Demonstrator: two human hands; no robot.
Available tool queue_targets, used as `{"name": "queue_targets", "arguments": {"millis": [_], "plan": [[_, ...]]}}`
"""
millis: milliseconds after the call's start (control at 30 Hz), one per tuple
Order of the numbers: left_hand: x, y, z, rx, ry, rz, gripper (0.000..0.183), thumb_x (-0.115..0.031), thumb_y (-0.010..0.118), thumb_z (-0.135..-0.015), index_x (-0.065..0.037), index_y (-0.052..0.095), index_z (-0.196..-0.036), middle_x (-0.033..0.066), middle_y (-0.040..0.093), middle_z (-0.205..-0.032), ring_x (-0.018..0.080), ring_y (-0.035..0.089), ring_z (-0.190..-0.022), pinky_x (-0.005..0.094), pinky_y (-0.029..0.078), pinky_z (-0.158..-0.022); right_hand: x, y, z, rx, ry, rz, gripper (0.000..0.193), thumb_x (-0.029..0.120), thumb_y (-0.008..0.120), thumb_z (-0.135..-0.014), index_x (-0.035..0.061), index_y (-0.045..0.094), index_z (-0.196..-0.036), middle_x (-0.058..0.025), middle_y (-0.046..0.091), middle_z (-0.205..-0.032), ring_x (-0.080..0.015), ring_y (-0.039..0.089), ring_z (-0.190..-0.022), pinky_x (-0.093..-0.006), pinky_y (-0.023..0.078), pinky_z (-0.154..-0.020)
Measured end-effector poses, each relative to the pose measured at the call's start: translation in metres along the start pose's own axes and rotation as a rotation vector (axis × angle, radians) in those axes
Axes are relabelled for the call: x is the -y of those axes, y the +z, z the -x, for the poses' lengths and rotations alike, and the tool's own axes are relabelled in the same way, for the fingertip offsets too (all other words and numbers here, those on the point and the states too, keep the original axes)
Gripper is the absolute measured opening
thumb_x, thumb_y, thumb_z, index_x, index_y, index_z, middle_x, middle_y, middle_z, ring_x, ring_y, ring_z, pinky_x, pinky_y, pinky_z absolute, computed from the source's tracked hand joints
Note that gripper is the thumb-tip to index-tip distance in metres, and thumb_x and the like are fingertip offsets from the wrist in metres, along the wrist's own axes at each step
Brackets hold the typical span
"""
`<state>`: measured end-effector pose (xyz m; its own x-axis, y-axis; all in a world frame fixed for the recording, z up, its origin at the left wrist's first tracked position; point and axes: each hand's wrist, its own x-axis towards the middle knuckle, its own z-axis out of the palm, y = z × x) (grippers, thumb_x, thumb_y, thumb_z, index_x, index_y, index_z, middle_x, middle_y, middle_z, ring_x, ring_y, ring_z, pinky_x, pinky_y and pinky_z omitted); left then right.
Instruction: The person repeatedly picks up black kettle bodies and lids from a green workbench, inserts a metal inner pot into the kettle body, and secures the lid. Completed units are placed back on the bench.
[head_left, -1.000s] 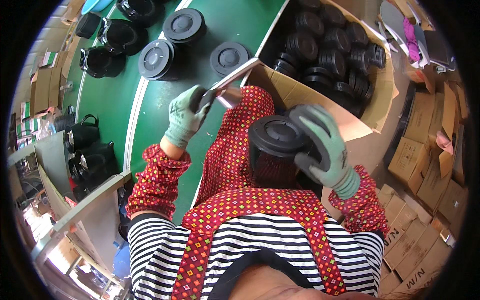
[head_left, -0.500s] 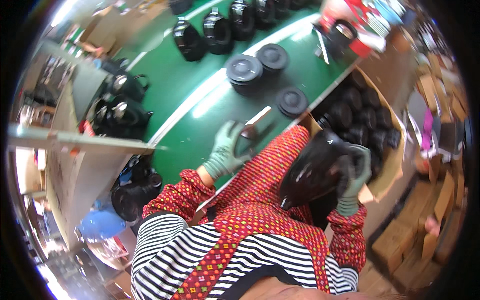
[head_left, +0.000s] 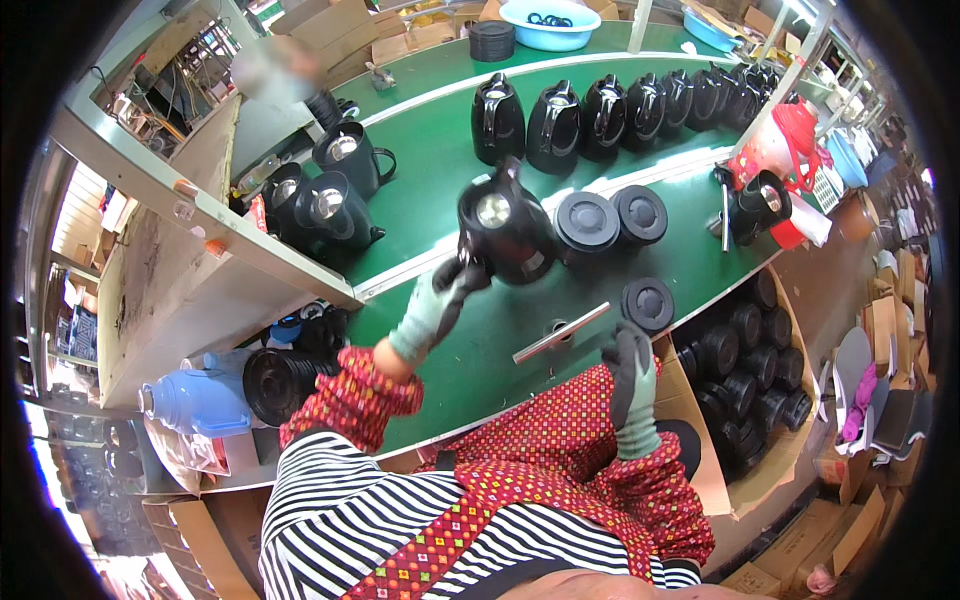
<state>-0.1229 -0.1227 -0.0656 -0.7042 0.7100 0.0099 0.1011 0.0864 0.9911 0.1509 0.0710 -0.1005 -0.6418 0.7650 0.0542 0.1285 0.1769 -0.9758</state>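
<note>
My left hand, in a pale green glove with a dark palm, is closed round the handle of a glossy black jug. The jug is tilted, its mouth towards me with silvery metal inside. Over the near table edge, my right hand holds nothing, fingers loosely extended and slightly apart. Closest to it lies a flat black round part. A metal rod with a round fitting rests left of that. Two more stacks of round black parts stand right of the jug.
Several black jugs line the green table's far side. More jugs stand at left by a metal frame post. An open carton of black round parts sits right of my lap. A red container stands at the right end.
The black jug was in my right hand by my lap; now a jug is in my left hand above the table. My right hand has moved left, without it. The view has shifted.
</note>
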Motion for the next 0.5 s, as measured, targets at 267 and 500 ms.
{"name": "queue_targets", "arguments": {"millis": [267, 500], "plan": [[0.097, -0.011, -0.181, -0.488, -0.095, -0.191, 0.037, -0.043, 0.075, -0.097, -0.007, 0.078, -0.101, 0.0059, 0.074, -0.080, 0.0193, 0.069, -0.075, 0.0366, 0.055, -0.074, -0.033, 0.004, 0.017, 0.000, 0.210, -0.124, 0.038, 0.016, 0.064, -0.107, -0.0056, 0.060, -0.137, -0.0130, 0.066, -0.133, -0.0212, 0.061, -0.123, -0.0338, 0.047, -0.109], [0.068, -0.032, -0.188, -0.570, -0.045, -0.467, 0.085, -0.066, 0.080, -0.083, -0.001, 0.056, -0.131, 0.0280, 0.060, -0.138, 0.0426, 0.062, -0.125, 0.0459, 0.052, -0.101, -0.039, 0.007, 0.025, 0.013, 0.160, -0.042, 0.036, 0.011, 0.063, -0.104, -0.0054, 0.061, -0.136, -0.0140, 0.069, -0.129, -0.0242, 0.065, -0.120, -0.0361, 0.048, -0.108]]}}
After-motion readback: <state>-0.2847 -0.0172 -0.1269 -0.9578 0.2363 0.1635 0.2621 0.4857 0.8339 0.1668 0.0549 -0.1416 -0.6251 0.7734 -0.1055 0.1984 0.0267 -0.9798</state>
